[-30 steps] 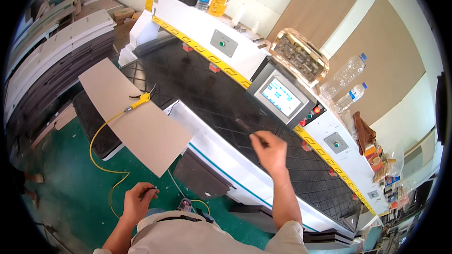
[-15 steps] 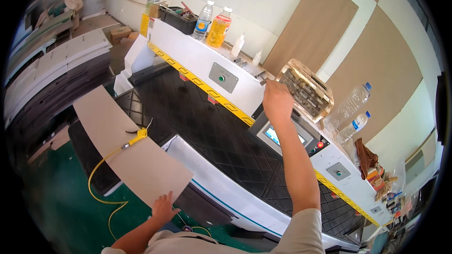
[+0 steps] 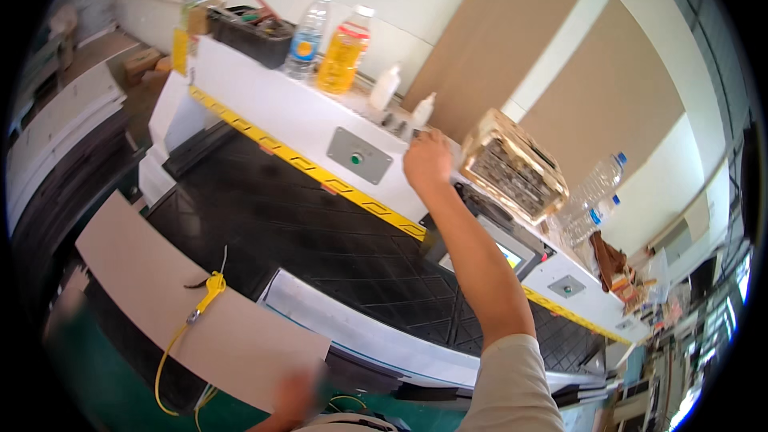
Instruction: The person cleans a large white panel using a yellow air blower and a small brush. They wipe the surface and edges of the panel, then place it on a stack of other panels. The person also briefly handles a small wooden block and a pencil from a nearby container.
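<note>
My right hand (image 3: 429, 158) reaches over to the top ledge of the long white machine (image 3: 264, 100). Its fingers are closed and pointing down beside a small white nozzle bottle (image 3: 423, 111); whatever is between the fingertips is too small to make out. Next to it on the ledge are small grey metal pieces (image 3: 391, 121). Low in the picture, my left hand (image 3: 293, 397) is smeared by motion at the near end of a beige board (image 3: 264, 356); its fingers cannot be read. On that board lies a yellow air blow gun (image 3: 212, 292) with a yellow hose.
An open box of metal parts (image 3: 520, 172) sits right of my right hand, above a control panel (image 3: 488, 244). Bottles, including one with yellow liquid (image 3: 344, 56), and a black bin (image 3: 252, 38) line the ledge. Below stretches the black machine bed (image 3: 280, 200).
My right hand has moved left along the ledge, from beside the parts box to the small white bottle. My left hand, flat on the board before, is now blurred. The whole view has shifted.
</note>
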A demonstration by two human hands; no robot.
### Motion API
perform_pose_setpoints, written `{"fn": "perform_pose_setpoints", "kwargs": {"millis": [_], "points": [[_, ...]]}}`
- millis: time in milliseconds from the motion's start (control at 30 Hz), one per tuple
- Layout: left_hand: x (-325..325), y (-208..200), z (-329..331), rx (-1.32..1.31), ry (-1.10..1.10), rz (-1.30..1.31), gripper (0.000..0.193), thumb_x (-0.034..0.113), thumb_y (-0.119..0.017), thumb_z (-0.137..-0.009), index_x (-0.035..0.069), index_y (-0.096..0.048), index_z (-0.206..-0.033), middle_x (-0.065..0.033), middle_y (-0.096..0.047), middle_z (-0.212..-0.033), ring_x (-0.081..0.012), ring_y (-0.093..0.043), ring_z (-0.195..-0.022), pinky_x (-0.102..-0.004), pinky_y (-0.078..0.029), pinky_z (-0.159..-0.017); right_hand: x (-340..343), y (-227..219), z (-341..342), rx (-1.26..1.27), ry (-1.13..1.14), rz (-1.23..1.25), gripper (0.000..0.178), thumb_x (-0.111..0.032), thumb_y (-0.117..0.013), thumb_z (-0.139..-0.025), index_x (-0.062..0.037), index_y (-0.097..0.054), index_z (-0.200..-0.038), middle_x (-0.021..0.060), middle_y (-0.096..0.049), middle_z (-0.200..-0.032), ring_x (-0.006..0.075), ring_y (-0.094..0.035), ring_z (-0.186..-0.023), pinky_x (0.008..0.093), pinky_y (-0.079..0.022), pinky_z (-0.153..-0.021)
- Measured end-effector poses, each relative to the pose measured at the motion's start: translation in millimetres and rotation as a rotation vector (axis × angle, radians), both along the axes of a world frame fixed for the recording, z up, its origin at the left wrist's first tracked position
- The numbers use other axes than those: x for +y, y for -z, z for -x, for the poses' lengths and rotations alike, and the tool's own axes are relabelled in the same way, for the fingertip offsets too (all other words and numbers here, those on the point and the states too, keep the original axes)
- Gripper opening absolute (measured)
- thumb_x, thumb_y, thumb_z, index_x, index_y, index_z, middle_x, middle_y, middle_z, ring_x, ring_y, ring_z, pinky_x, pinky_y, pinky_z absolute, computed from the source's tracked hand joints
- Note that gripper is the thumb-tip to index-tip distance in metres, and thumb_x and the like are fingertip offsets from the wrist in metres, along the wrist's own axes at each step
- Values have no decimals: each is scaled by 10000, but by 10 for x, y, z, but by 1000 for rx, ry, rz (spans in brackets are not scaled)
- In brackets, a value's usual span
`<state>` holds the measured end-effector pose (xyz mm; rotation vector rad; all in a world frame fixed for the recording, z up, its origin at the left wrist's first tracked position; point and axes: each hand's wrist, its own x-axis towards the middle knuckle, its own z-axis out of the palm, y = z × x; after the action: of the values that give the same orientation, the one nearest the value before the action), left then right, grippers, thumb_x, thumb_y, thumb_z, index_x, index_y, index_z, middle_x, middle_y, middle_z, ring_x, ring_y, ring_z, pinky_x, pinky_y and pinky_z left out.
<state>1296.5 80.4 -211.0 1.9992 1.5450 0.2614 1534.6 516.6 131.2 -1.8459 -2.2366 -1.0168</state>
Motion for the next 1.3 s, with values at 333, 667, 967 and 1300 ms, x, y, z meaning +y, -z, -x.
{"fn": "perform_pose_setpoints", "kwargs": {"millis": [333, 667, 967, 1300], "points": [[-103, 378, 15, 46, -108, -150, 534, 318, -705, -909, 75, -566, -1364, -151, -679, -1098, -349, -694, -879, -529, -566, -737, -772, 11, 3, 346, -569, -323, 249, -146, -638, -874, -29, -692, -1088, 134, -660, -1126, 308, -578, -1141, 450, -469, -925], [496, -1494, -1773, -1054, -301, 107, 687, -9, -555, -1023, 71, -227, -1621, -145, -709, -1020, -179, -664, -834, -324, -574, -740, -3447, 1576, -1484, 1667, -483, 819, 228, -148, -712, -985, -18, -737, -1170, 139, -724, -1191, 215, -708, -1062, 331, -557, -888], [1047, -2120, -2657, -858, 131, 77, 714, 30, -645, -1001, 86, -287, -1616, -121, -756, -1021, -165, -732, -877, -302, -574, -811, -3509, 1671, -2098, 2145, -635, 460, 167, 17, -695, -969, 40, -754, -1123, 174, -672, -1278, 211, -650, -1139, 328, -540, -952], [2292, -2089, -1793, -596, 372, -309, 74, 123, -770, -899, 52, -767, -921, -94, -761, -898, -270, -726, -775, -351, -567, -699, -3187, 2004, -1958, 2241, -71, 312, 206, -157, -530, -1094, 35, -580, -1146, 139, -722, -904, 198, -714, -830, 332, -574, -749]]}}
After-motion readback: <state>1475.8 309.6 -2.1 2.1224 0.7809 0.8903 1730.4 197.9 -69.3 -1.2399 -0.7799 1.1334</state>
